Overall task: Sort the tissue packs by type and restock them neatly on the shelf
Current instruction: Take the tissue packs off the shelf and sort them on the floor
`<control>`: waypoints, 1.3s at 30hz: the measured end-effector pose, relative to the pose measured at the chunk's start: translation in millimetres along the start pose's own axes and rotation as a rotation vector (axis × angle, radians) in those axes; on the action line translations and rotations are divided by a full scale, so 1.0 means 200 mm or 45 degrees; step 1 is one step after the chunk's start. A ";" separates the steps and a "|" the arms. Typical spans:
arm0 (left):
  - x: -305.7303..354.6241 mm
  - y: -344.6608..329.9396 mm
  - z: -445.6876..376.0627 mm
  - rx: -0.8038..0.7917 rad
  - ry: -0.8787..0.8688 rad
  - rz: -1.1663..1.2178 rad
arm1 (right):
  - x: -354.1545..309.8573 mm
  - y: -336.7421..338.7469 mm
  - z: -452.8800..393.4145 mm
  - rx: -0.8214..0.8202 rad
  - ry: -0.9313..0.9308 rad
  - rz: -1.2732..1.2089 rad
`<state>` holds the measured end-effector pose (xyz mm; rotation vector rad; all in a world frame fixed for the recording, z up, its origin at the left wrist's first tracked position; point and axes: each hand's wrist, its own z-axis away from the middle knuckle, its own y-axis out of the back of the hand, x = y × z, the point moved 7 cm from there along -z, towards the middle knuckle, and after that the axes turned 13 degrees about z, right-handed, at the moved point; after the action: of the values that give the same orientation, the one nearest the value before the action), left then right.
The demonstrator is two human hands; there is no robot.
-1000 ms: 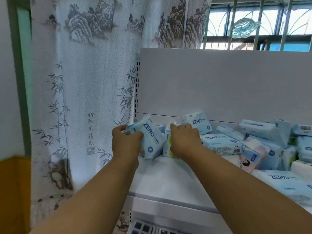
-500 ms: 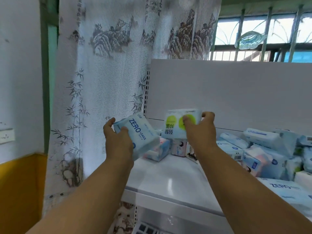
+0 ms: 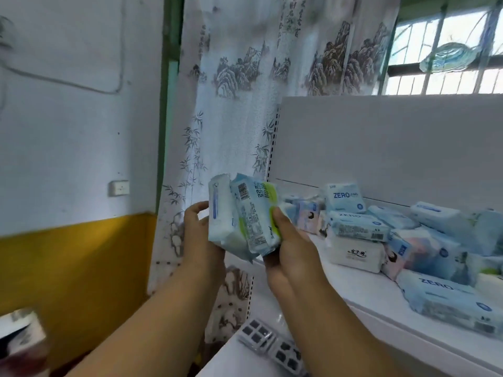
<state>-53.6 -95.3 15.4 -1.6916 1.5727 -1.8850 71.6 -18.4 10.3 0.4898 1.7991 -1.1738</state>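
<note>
While your left hand (image 3: pixel 201 238) grips the white-blue pack (image 3: pixel 220 213), your right hand (image 3: pixel 288 246) holds the green-marked pack (image 3: pixel 255 213) touching it, left of the shelf (image 3: pixel 353 284).

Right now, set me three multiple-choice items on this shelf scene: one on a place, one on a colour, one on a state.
1. Where are the two held packs?
A. Lying on the shelf board
B. In the air, left of the shelf's front corner
C. On the floor

2. What colour patches mark the pack under the right hand's fingers?
A. Red
B. Lime green
C. Black

3. How do the hands hold the packs?
A. One hand carries both
B. Both hands are empty
C. Pressed together, a hand on each side

Answers:
1 B: the blue pack and the green-patched pack sit in front of the curtain, off the shelf where the loose pile lies.
2 B: lime patches show along its edge.
3 C: the left hand grips the blue pack, and the right hand grips the other.
</note>
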 end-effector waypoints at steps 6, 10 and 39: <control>0.05 0.25 0.43 0.129 0.171 -0.045 | 0.21 0.07 0.33 -0.043 -0.251 0.056; 0.18 0.38 0.67 0.015 0.459 0.092 | 0.32 0.02 0.51 -0.044 -0.277 0.083; 0.87 3.17 1.90 1.221 0.196 -0.447 | 2.56 -0.62 1.99 -0.960 -0.800 1.060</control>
<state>-123.5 -709.2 -426.9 -1.4008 0.2238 -2.3796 -92.2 -495.4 -415.7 0.3037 1.1467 -0.0146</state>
